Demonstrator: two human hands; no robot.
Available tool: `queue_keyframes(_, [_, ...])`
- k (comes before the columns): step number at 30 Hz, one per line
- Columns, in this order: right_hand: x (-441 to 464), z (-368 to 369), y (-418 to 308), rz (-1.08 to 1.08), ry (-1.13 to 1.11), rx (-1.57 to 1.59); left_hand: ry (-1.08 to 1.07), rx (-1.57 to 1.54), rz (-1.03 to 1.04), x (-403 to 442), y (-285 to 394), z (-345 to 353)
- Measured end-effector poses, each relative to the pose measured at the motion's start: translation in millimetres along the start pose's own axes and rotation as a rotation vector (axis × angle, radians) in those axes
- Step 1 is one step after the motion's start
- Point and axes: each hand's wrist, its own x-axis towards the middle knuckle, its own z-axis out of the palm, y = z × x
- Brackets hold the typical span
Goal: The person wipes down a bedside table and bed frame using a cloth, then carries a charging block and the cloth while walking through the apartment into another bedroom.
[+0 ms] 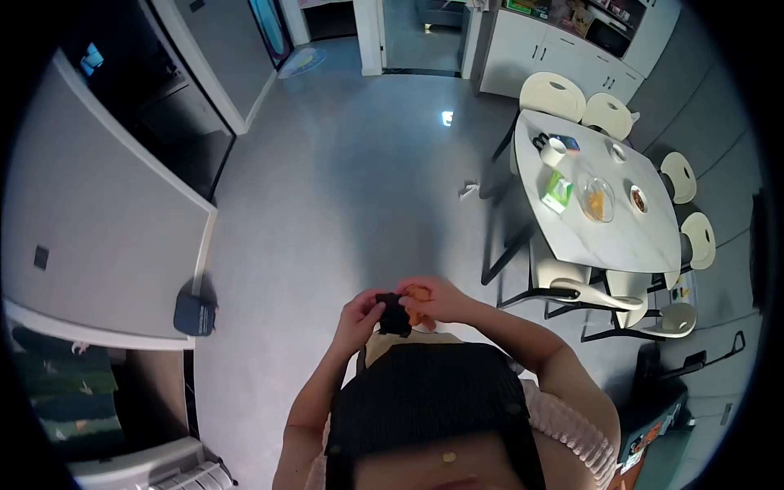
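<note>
Close in front of my body, at the lower middle of the view, both hands are together at about waist height. My left hand (359, 317) is closed on a small black piece of cloth (394, 315), its thumb lying over the near side. My right hand (445, 300) grips a crumpled orange piece of cloth (420, 304), which touches the black one. Whether the two pieces are joined, I cannot tell. Below them are the beige and black front of what I wear (425, 384). Some fingertips are hidden behind the cloth.
A white dining table (563, 237) with pale chairs stands to the right, holding a mug (553, 152), a green box (558, 191) and a glass bowl (598, 201). A white scrap (469, 190) lies on the grey floor (310, 204). Doorways and a dark bin-like box (194, 315) are left.
</note>
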Motion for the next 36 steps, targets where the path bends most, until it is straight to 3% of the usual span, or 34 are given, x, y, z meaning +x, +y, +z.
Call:
queue_keyframes(4, [43,-75,-4,0.126,0.301,0.236,-0.055,0.002,-0.087,115,32,-12])
queue_keyframes(6, [61,-112,13,0.010,0.552,0.240,-0.050,-0.172,-0.181,172,28,-17])
queue_keyframes(12, [128,-244,58,0.075,0.787,0.294,-0.107,-0.327,-0.323,343,31,-8])
queue_keyframes(16, [193,-337,59,-0.002,0.691,0.331,0.001,-0.478,-0.376,452,44,0])
queue_keyframes(18, [232,-382,38,0.027,0.623,0.403,0.013,-0.410,-0.356,508,45,-4])
queue_keyframes(20, [270,-420,16,0.074,0.361,0.413,0.079,-0.269,-0.314,551,65,3])
queue_keyframes(21, [294,-432,17,0.089,0.364,0.423,0.077,-0.271,-0.332,570,72,6])
queue_keyframes(23, [345,-455,22,-0.149,0.376,0.287,0.077,-0.437,-0.229,611,85,12])
queue_keyframes(24, [366,-469,15,-0.139,0.375,0.291,0.081,-0.441,-0.238,633,81,8])
queue_keyframes(26, [403,-497,-1,-0.107,0.297,0.469,-0.075,-0.187,0.009,678,70,-2])
queue_keyframes(27, [426,-514,2,-0.130,0.313,0.284,0.016,-0.423,-0.140,699,73,-4])
queue_keyframes(28, [443,-527,6,-0.127,0.318,0.286,0.012,-0.423,-0.144,723,74,-8])
queue_keyframes(30, [477,-553,9,-0.063,0.387,0.321,-0.015,-0.064,-0.213,774,75,-23])
queue_keyframes(31, [495,-568,12,-0.066,0.403,0.325,-0.030,-0.056,-0.214,799,70,-28])
queue_keyframes(33, [528,-603,13,-0.037,0.352,0.479,0.021,0.136,-0.059,851,63,-34])
queue_keyframes(36, [553,-656,-1,0.029,0.399,0.312,-0.010,0.061,-0.161,922,77,-35])
